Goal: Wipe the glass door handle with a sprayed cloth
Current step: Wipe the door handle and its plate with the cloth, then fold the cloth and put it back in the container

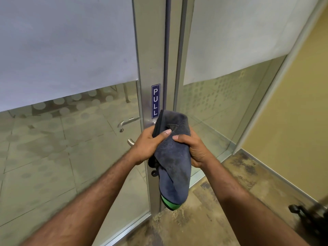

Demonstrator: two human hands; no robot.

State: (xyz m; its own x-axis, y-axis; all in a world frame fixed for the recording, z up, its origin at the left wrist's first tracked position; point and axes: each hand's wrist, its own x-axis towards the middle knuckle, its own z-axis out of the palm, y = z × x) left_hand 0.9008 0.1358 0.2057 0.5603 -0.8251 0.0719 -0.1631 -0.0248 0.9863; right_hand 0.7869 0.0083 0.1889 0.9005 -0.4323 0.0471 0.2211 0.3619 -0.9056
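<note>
**Two hands gripping a dark cloth at the glass door**

Two glass panels fill most of the view: the glass door on the left and a fixed pane on the right, each with a frosted white band across its upper part and a pattern of pale dots below it. Between them run the upright metal door frames, meeting at a dark seam. Underfoot lies a mottled brown floor, and a yellow wall closes off the right side.

Both bare forearms reach in from the bottom edge and meet at the frame. A dark blue-grey cloth is bunched between the hands, hanging down in folds with a green edge at its lowest corner (just in front of the frame's lower part). The left hand is closed around the cloth's left side, thumb pressed across the top of the fabric. The right hand clasps the right side, thumb also on the fabric.

A blue PULL sign is stuck vertically on the frame, directly above the cloth. The near door handle shows only its rounded metal end, poking out just left of the left wrist; the rest is hidden behind the hand. A second lever handle is visible through the glass on the far side, slightly higher.
</note>
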